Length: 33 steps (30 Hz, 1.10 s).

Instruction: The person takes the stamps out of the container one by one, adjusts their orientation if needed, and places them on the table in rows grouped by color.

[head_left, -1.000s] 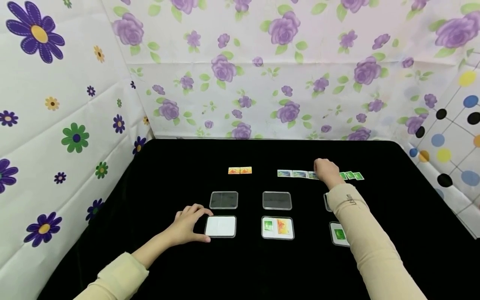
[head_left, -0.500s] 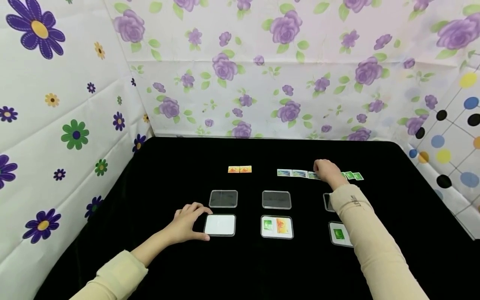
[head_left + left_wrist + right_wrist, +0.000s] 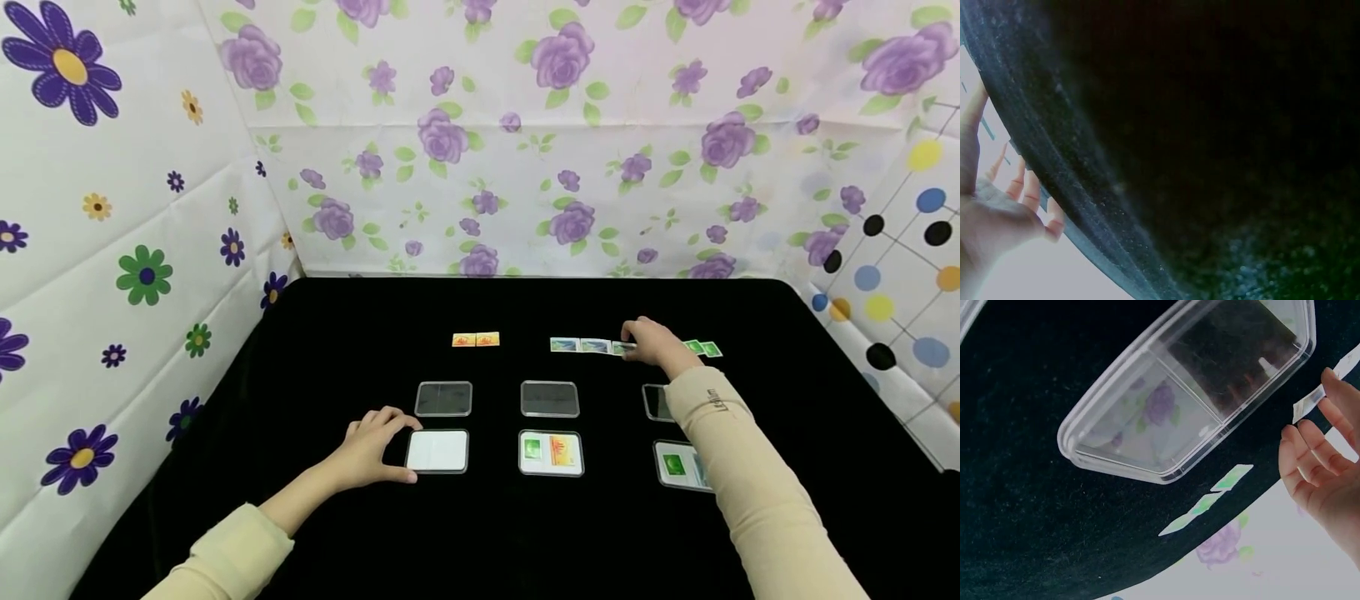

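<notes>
My left hand (image 3: 367, 450) reaches in from the left, its thumb and index fingertips right at the left corners of a clear case with a blank white insert (image 3: 437, 452). In the left wrist view, that hand's fingers are apart and slightly bent. At the back right my right hand (image 3: 656, 343) pinches at the end blue stamp (image 3: 621, 348), with two more blue stamps (image 3: 580, 345) in line to its left. Beside it, several green stamps (image 3: 703, 347) lie partly behind the hand; the right wrist view shows green stamps (image 3: 1202, 503) flat on the cloth.
Two orange stamps (image 3: 476, 339) lie at the back left. Clear lids (image 3: 444, 399) lie in a row in front of the stamps. A middle case (image 3: 551, 453) holds a green and an orange stamp. My right sleeve partly covers the right case (image 3: 673, 463).
The right hand has turned slightly with its fingers spreading over the end blue stamp, showing more of that stamp. The left hand stays at the white case.
</notes>
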Tool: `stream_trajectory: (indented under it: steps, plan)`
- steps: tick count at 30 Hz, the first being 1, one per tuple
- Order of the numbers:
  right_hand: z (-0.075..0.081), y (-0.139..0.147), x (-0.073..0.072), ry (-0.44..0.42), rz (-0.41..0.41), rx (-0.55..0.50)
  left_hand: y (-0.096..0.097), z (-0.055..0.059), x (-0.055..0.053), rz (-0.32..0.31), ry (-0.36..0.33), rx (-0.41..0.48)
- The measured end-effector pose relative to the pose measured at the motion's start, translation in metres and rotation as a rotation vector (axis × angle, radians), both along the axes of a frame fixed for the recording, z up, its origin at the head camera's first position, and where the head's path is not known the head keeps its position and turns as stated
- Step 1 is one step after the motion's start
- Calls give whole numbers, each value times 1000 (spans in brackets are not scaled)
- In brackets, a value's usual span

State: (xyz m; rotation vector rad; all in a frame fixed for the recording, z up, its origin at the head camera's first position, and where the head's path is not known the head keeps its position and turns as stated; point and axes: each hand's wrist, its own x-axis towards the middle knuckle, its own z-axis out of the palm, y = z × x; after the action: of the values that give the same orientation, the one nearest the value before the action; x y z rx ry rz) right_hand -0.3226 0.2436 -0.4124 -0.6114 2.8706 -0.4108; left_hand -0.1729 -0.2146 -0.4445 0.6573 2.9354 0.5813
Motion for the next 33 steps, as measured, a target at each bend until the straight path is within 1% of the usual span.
stream_trajectory:
  steps: [5, 13, 17, 19, 22, 23, 26, 29, 30, 33]
  plan:
    - [-3, -1, 3, 67, 13, 21, 0, 0, -1, -10, -1, 12]
    - [-7, 0, 2, 69, -3, 27, 1, 0, 1, -24, 8, 17]
    - [-6, 0, 0, 61, -23, 35, 1, 2, 0, -20, -2, 7]
    - [-8, 2, -3, 53, -30, 26, 2, 3, 0, -15, -12, 0]
    - [-19, 11, -14, 41, -8, -11, 2, 6, -1, -6, -24, -18]
    - [-27, 18, -22, 59, 28, -53, 2, 6, -1, -3, -33, -20]
    - [-34, 26, -29, 40, 75, -92, 2, 7, -1, -3, -43, -28]
    - [-27, 21, -22, 21, 56, -99, 2, 8, -1, -10, -48, -28]
    - [-19, 15, -16, 2, 23, -65, 2, 9, -1, -13, -46, -31]
    - [-9, 6, -6, 24, -6, -6, 2, 10, -2, -21, -47, -37]
